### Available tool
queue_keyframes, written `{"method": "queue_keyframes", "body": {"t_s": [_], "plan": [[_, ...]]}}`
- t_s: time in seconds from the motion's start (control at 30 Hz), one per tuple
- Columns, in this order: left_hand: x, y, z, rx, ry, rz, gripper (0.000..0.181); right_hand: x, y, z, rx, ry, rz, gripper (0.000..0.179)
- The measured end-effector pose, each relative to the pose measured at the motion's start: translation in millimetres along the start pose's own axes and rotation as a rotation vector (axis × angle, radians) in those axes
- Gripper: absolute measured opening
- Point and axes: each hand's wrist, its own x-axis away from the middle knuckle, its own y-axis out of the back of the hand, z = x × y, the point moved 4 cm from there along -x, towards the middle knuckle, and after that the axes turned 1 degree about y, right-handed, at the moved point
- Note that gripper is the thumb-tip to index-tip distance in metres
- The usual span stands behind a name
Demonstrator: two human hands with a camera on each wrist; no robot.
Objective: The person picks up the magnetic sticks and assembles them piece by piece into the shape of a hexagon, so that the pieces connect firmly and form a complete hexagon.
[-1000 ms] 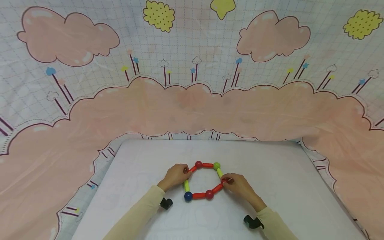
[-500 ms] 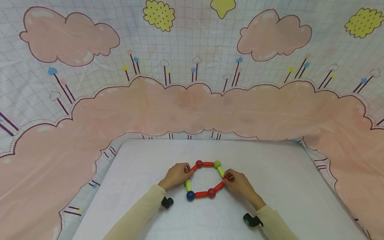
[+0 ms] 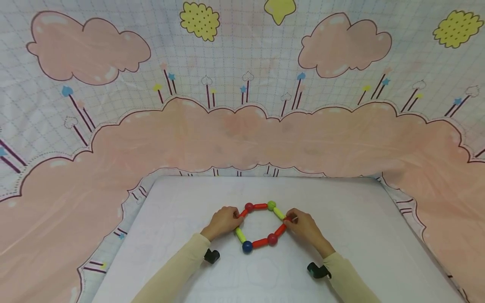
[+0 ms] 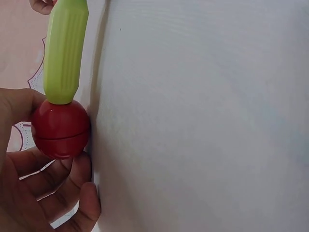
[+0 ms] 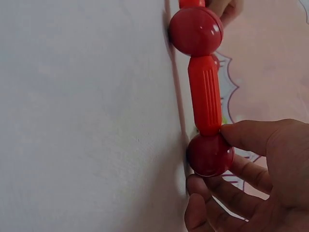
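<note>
On the white table lies a six-sided ring of toy rods and balls, probably a magnetic stick-and-ball set. My left hand (image 3: 223, 219) pinches the red ball (image 4: 61, 128) at the ring's left corner, where a yellow-green rod (image 4: 67, 53) joins it. At the opposite corner my right hand (image 3: 305, 227) grips another red ball (image 5: 210, 154) with thumb and fingers, at the end of a red rod (image 5: 205, 94). A blue ball (image 3: 247, 246) and a red ball (image 3: 272, 239) form the near side. The far side has a red ball (image 3: 249, 207) and a green ball (image 3: 271, 205).
The white tabletop (image 3: 341, 202) spreads around the ring. Behind it hangs a cloth (image 3: 242, 134) printed with pink clouds. Small black devices (image 3: 211, 256) are worn at both wrists.
The near side, with its blue and red balls, has swung right and slightly away. My right hand has moved a little away and right with its ball; my left hand has barely moved.
</note>
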Motion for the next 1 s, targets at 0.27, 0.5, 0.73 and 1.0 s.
{"method": "queue_keyframes", "body": {"t_s": [0.27, 0.5, 0.73, 1.0], "plan": [[-2.0, -1.2, -0.5, 0.020, 0.002, 0.018, 0.019, -4.9, 0.2, -4.7, -0.012, 0.017, -0.004, 0.021], [-6.2, -3.1, -0.7, 0.008, -0.011, 0.019, 0.020, -4.5, -0.4, -3.8, 0.006, 0.018, 0.001, 0.021], [-7.2, -2.3, 0.5, 0.030, 0.012, -0.002, 0.020, -1.3, 2.1, -3.3, -0.003, 0.008, 0.012, 0.019], [-7.2, -2.9, 2.2, 0.034, 0.017, -0.014, 0.021, -0.1, 1.8, -6.7, 0.000, 0.011, -0.015, 0.021]]}}
